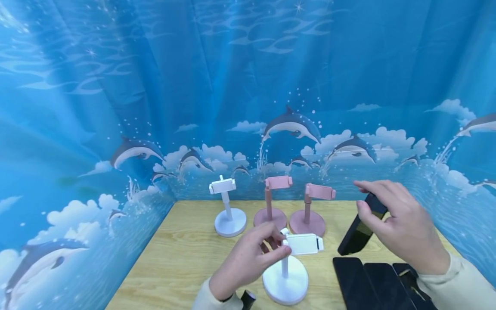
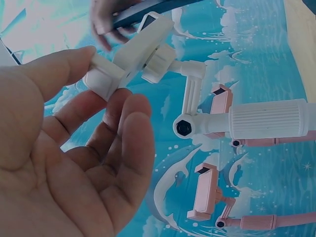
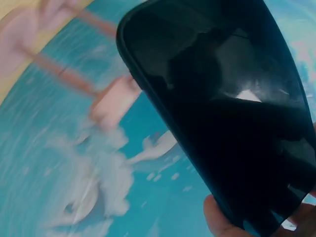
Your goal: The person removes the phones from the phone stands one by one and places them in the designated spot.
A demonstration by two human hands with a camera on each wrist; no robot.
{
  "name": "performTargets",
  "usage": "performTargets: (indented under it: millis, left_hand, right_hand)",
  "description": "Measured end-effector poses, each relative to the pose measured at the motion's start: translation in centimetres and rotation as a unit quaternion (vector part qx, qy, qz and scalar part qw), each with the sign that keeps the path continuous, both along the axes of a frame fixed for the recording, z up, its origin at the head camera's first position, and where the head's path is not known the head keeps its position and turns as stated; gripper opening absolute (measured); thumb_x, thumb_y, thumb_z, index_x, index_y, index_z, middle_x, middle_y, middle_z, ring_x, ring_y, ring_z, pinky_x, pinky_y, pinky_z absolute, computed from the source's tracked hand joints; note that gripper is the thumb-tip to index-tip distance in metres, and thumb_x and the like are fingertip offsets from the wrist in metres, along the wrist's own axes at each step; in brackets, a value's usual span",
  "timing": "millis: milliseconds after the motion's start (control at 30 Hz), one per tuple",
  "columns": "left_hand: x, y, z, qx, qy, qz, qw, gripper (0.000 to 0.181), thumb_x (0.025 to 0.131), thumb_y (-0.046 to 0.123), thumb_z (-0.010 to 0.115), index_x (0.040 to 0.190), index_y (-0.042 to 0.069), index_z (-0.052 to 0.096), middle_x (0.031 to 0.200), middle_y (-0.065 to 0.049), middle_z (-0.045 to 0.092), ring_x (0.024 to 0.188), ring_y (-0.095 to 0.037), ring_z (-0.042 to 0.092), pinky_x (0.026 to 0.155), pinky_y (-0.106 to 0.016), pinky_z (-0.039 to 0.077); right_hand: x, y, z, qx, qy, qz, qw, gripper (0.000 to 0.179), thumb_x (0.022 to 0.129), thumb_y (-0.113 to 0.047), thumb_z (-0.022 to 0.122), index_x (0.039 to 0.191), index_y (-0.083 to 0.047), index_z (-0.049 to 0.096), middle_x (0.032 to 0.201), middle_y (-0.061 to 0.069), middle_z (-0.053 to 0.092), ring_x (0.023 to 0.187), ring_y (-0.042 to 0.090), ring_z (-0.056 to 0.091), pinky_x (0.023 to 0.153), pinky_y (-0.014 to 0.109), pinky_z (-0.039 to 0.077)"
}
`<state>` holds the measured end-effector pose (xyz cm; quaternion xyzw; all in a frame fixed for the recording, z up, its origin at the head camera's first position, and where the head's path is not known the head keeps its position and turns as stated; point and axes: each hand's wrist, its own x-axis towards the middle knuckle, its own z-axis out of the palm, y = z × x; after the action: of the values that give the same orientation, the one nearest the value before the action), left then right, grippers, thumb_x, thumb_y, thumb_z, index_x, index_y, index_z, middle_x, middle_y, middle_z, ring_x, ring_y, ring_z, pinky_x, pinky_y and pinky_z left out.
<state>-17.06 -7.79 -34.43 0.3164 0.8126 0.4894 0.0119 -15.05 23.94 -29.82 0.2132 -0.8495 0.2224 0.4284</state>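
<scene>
My left hand [image 1: 248, 256] pinches the left end of the holder on a white phone stand [image 1: 304, 244] near the front of the table. In the left wrist view, thumb and fingers close on the sliding clamp end of the white holder [image 2: 140, 47]. My right hand [image 1: 407, 226] grips a black smartphone [image 1: 354, 237], tilted and raised above the table to the right of that stand. Close up in the right wrist view, the phone's dark glossy face [image 3: 222, 123] shows, with fingertips [image 3: 217, 217] at its lower end. No phone sits in the white holder.
Behind stand another white phone stand [image 1: 229, 221] and two pink phone stands [image 1: 279, 182] [image 1: 320, 191]. Several black phones [image 1: 356, 282] lie side by side at the table's front right. A blue dolphin-print curtain [image 1: 248, 86] surrounds the wooden table [image 1: 174, 258].
</scene>
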Motion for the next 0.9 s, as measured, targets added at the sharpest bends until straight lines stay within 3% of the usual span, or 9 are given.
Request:
performTargets:
  millis: [200, 300, 500, 733, 900]
  left_hand:
    - [-0.1, -0.1, 0.0, 0.000, -0.001, 0.004, 1.0000, 0.012, 0.097, 0.031, 0.074, 0.098, 0.022, 0.066, 0.097, 0.010, 0.068, 0.085, -0.004, 0.066, 0.071, -0.026, 0.057]
    - [-0.1, -0.1, 0.0, 0.000, -0.002, 0.005, 1.0000, 0.012, 0.097, 0.031, 0.074, 0.098, 0.022, 0.066, 0.097, 0.010, 0.068, 0.084, -0.004, 0.066, 0.071, -0.026, 0.057]
    - [-0.2, -0.2, 0.0, 0.000, -0.007, 0.004, 1.0000, 0.012, 0.097, 0.031, 0.074, 0.099, 0.022, 0.066, 0.098, 0.010, 0.068, 0.085, -0.004, 0.067, 0.071, -0.026, 0.057]
    - [-0.2, -0.1, 0.1, -0.005, -0.015, 0.005, 0.9999, 0.013, 0.097, 0.033, 0.074, 0.099, 0.022, 0.067, 0.097, 0.010, 0.068, 0.084, -0.005, 0.066, 0.071, -0.026, 0.057]
    - [-0.2, -0.2, 0.0, -0.005, -0.019, 0.007, 0.9998, 0.013, 0.097, 0.034, 0.074, 0.099, 0.022, 0.067, 0.097, 0.010, 0.068, 0.085, -0.005, 0.066, 0.071, -0.026, 0.056]
  right_hand:
    - [-1.2, 4.2, -2.2, 0.076, 0.002, -0.064, 0.9950, 0.040, 0.087, -0.012, 0.067, 0.126, -0.004, 0.070, 0.103, 0.014, 0.070, 0.095, 0.036, 0.061, 0.064, 0.048, 0.046]
    - [-1.7, 6.3, -3.4, 0.115, -0.019, -0.099, 0.9882, 0.037, 0.088, -0.014, 0.067, 0.123, -0.002, 0.070, 0.099, 0.017, 0.069, 0.085, 0.036, 0.061, 0.054, 0.043, 0.044]
    - [-2.4, 10.4, -6.1, 0.162, -0.092, -0.148, 0.9713, 0.031, 0.089, -0.012, 0.070, 0.116, 0.003, 0.069, 0.093, 0.021, 0.067, 0.074, 0.036, 0.057, 0.055, 0.049, 0.045]
    - [-2.9, 14.9, -9.1, 0.192, -0.202, -0.190, 0.9413, 0.028, 0.091, -0.014, 0.070, 0.106, 0.009, 0.070, 0.092, 0.026, 0.066, 0.075, 0.042, 0.057, 0.072, 0.062, 0.047]
    - [-3.2, 17.6, -10.5, 0.227, -0.275, -0.196, 0.9135, 0.028, 0.092, -0.016, 0.068, 0.103, 0.010, 0.068, 0.080, 0.013, 0.062, 0.063, 0.026, 0.049, 0.062, 0.048, 0.042]
